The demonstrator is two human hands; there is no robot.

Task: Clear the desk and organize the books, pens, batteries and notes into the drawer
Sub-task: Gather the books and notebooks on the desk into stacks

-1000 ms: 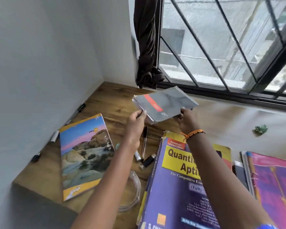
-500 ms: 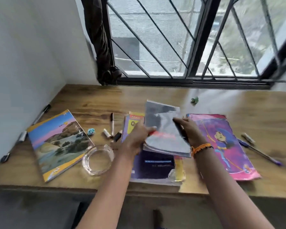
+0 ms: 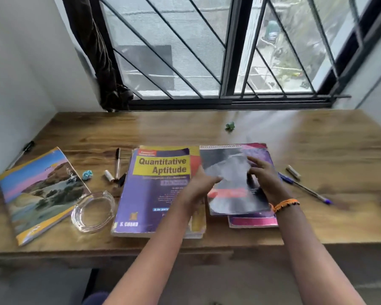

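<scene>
Grey book [image 3: 233, 190] lies on pink book [image 3: 255, 221], mid-table, long axis away from you | your left hand [image 3: 198, 190] and right hand [image 3: 264, 179] flank it, fingers loose (grip blurred, cannot tell)

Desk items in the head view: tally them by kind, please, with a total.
Books: 4 (landscape-cover notebook, Quantitative Aptitude book, grey booklet, pink book)
Pens: 3 (black-capped pen, blue pen, pen by the wall)
Crumpled paper balls: 2 (blue, green)
Glass ashtray: 1
Total: 10. Small cylinders near the pens are too blurred to class.
</scene>
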